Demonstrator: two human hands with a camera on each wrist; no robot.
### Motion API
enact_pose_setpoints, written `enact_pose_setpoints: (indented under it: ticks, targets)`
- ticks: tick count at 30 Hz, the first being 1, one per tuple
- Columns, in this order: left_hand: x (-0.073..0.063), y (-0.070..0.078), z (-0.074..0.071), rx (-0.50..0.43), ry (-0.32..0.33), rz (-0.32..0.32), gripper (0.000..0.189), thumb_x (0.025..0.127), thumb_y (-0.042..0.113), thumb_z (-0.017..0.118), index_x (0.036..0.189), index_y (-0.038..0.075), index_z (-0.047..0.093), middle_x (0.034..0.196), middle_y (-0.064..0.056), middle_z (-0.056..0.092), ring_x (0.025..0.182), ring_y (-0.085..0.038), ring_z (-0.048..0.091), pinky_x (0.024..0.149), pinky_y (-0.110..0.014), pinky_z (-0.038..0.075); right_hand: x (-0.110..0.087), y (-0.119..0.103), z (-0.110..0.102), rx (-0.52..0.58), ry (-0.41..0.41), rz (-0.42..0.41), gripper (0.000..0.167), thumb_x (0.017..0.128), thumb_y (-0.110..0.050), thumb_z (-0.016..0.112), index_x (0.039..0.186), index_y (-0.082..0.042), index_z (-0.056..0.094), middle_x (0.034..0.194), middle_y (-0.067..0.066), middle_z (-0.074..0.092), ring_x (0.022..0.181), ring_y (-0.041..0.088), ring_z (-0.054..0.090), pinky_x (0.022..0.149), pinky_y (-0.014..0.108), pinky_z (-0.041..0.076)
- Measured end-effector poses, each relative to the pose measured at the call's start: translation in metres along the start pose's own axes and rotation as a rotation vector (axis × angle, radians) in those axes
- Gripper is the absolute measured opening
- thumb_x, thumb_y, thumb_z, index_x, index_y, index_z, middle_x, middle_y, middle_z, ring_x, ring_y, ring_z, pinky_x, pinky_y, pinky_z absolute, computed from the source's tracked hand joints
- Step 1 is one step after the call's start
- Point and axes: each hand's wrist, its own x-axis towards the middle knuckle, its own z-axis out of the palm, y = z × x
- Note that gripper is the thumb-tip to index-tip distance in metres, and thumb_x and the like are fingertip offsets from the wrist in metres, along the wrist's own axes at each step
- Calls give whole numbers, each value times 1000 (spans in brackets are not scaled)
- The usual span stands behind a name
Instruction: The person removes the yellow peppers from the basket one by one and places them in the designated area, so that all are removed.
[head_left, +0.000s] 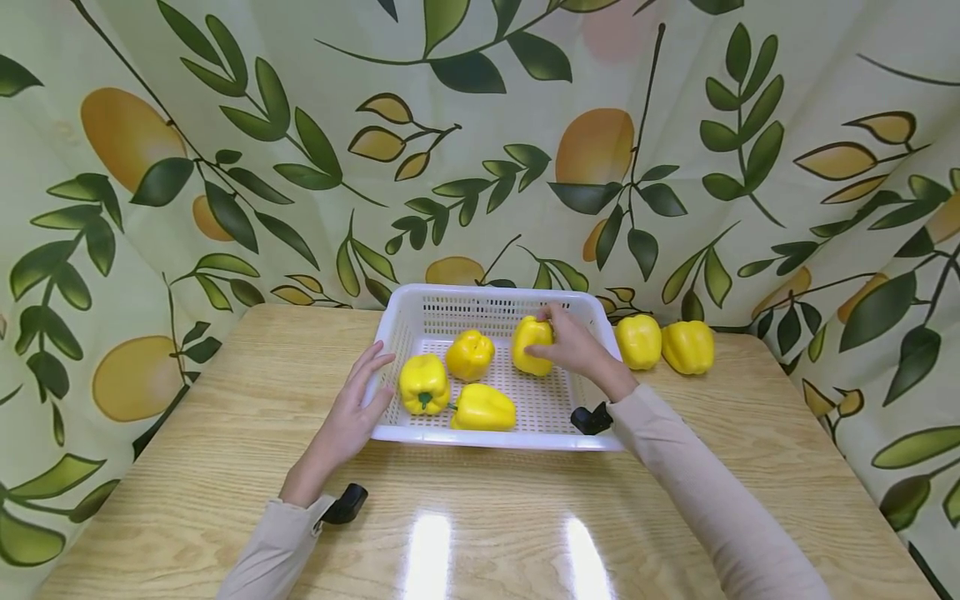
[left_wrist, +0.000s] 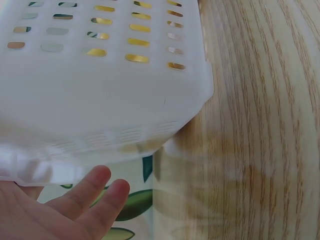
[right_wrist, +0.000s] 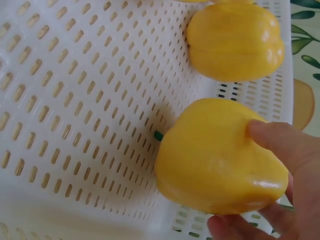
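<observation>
Your right hand (head_left: 573,343) curls its thumb and fingers round a yellow bell pepper (head_left: 527,335), at about 2 o'clock in the white plastic basket (head_left: 495,440). Its green stem peeks out in the right wrist view but is hidden from your head. You cannot tell if it touches the basket floor. Your left hand (head_left: 354,408) is by the rim between 8 and 9 o'clock, fingers spread and nearly straight; its wrist view cuts much of it off. More peppers lie inside at 9 (head_left: 424,379), 11 (head_left: 470,355) and 6 o'clock (head_left: 484,408). Two outside peppers (head_left: 638,342) (head_left: 688,347) sit on the wooden table (head_left: 750,450) at 3 o'clock. Your black wrist camera (head_left: 592,419) hides some basket at 4 o'clock.
</observation>
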Motion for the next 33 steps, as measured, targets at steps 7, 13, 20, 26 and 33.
enact_pose_setpoints:
  ticks: [7, 13, 20, 26, 33]
  targets:
    - [1, 0, 0, -5, -8, -1, 47, 99, 7, 49, 145, 0, 42, 166, -14, 15, 153, -42, 9, 120, -69, 10, -1, 1, 0, -68, -36, 22, 71, 88, -35, 74, 147, -14, 42, 137, 21, 47, 115, 32, 50, 100, 49, 50]
    - [1, -1, 0, -4, -6, -6, 47, 99, 7, 49, 145, 0, 42, 166, -14, 15, 153, -42, 9, 120, -69, 10, -3, 1, 0, -91, -45, 49, 62, 90, -40, 69, 144, -15, 49, 135, 20, 43, 109, 32, 53, 96, 47, 53]
    - [0, 0, 0, -5, -4, -4, 48, 98, 5, 50, 145, 0, 42, 165, -15, 16, 153, -42, 10, 120, -68, 10, -3, 1, 0, -31, 22, 26, 55, 91, -35, 70, 130, -4, 46, 132, 22, 42, 104, 32, 51, 92, 42, 51]
    - [0, 2, 0, 5, 2, 5, 47, 98, 7, 50, 144, -1, 42, 165, -16, 16, 152, -43, 11, 119, -69, 11, -3, 1, 0, -22, -46, 65, 59, 90, -30, 70, 136, -4, 44, 127, 21, 42, 106, 32, 50, 94, 44, 50]
    - [0, 1, -1, -1, 2, 12, 46, 99, 7, 50, 144, -1, 42, 165, -16, 16, 152, -43, 10, 119, -69, 9, -2, 3, 1, -89, -148, 78, 69, 89, -28, 67, 150, -10, 40, 137, 22, 42, 113, 33, 48, 99, 50, 46]
